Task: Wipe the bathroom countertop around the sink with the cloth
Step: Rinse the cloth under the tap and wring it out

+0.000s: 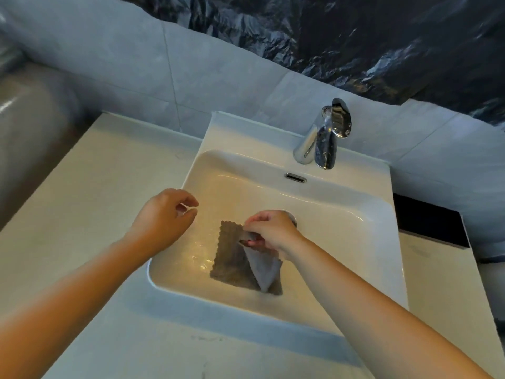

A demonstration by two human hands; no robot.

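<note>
A grey-brown cloth with scalloped edges lies inside the white sink basin, one corner folded over to show a paler side. My right hand pinches the cloth near its top edge, just in front of the drain. My left hand hovers above the basin's left rim, fingers loosely curled and holding nothing. The pale countertop spreads out to the left of the sink and along its front.
A chrome faucet stands behind the basin, with an overflow slot below it. Grey wall tiles and a dark marbled panel rise behind. A dark object sits at the right; a grey rounded surface lies beyond the counter's left edge.
</note>
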